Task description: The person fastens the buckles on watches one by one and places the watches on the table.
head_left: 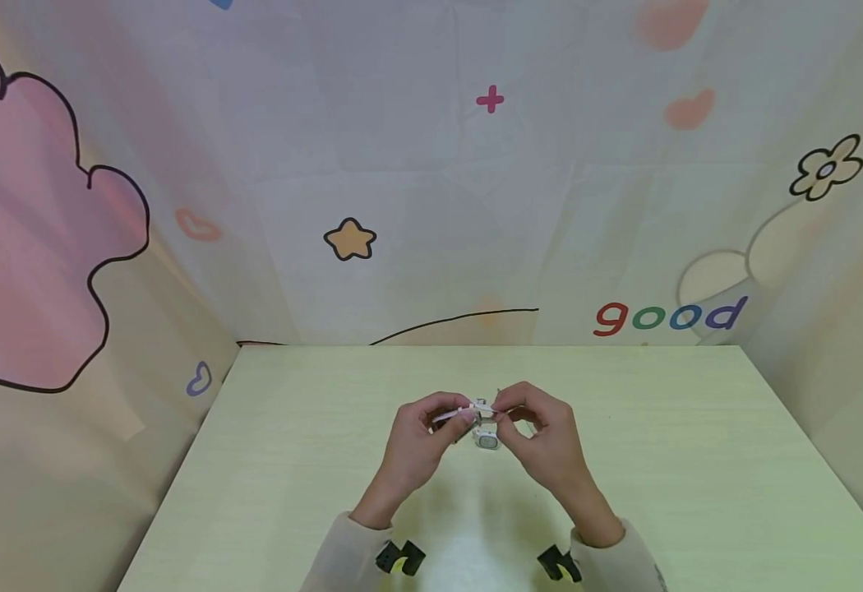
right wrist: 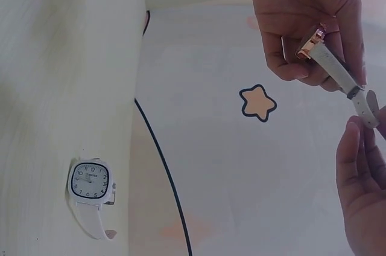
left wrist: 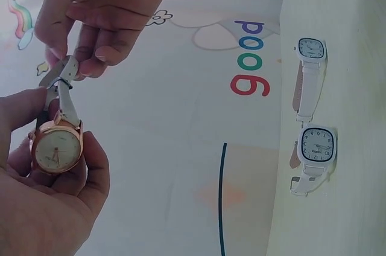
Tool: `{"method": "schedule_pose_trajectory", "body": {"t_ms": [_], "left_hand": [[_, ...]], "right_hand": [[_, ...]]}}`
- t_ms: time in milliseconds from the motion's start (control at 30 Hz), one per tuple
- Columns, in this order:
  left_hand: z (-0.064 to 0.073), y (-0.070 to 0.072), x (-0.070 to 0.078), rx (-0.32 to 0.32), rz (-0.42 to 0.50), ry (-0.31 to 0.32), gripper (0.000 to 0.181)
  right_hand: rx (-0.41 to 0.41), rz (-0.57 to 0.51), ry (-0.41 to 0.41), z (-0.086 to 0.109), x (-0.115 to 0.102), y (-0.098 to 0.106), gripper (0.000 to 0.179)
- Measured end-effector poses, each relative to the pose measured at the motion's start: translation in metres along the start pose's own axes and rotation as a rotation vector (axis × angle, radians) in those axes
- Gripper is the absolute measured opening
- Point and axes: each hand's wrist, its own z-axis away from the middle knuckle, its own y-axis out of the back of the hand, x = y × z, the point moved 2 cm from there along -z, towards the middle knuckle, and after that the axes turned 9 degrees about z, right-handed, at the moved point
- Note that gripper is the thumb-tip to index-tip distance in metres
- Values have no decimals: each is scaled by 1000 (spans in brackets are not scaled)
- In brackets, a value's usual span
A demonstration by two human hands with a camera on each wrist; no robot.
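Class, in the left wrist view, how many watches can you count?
3: a rose-gold watch held by the left hand, its strap pinched by the right hand; an upper white watch and a lower white watch on the table. Others may be hidden.

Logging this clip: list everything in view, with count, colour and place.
Round watch: 1, rose-gold case, white strap, between the hands
Square watches: 2, white, lying on the table
Table: 1, pale yellow-green, below the hands
Backdrop: pale with coloured prints (star, hearts, flower, "good"), behind and beside the table
Small devices: 2, black with yellow, one at each cuff
Sleeves: 2, pale, on the forearms
Left hand: 1, holding the watch case
Right hand: 1, pinching the strap
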Motion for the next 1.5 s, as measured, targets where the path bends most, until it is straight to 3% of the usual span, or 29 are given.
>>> {"method": "schedule_pose_trajectory", "body": {"t_ms": [167, 433, 800, 1200, 1500], "left_hand": [[0, 0, 1, 5, -17, -21, 14], [1, 1, 1, 0, -14, -31, 15], [1, 1, 1, 16, 12, -16, 16], [0, 3, 0, 16, 59, -8, 18], [-1, 3, 1, 60, 153, 23, 17]], "right_hand": [[0, -4, 25, -3, -14, 3, 22], [-22, -5, 1, 5, 16, -4, 24], [-34, -48, 4, 8, 20, -7, 21], [-49, -77, -27, 9, 21, -10, 17], [14, -142, -35, 13, 21, -15, 29]]}}
